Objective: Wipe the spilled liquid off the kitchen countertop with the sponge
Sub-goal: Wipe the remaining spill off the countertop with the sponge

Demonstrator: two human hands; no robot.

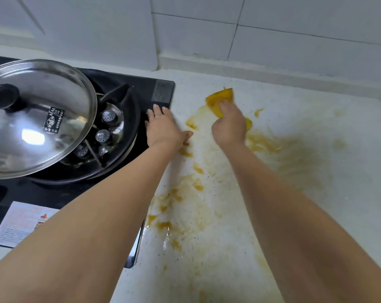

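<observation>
Plainly yellow sponge (pixel 220 100), stained orange, right hand (pixel 228 125) fingers curled round it, left hand (pixel 163 127) fingers spread flat

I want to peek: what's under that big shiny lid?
Under the lid sits a black pan. Through the open side, shiny steel pieces with little holes show. The rest is covered.

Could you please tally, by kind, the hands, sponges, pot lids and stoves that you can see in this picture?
Hands: 2, the left hand flat at the stove's edge, the right hand gripping the sponge
Sponges: 1, the yellow sponge
Pot lids: 1, the glass lid
Stoves: 1, the black stove
Total: 5
</observation>
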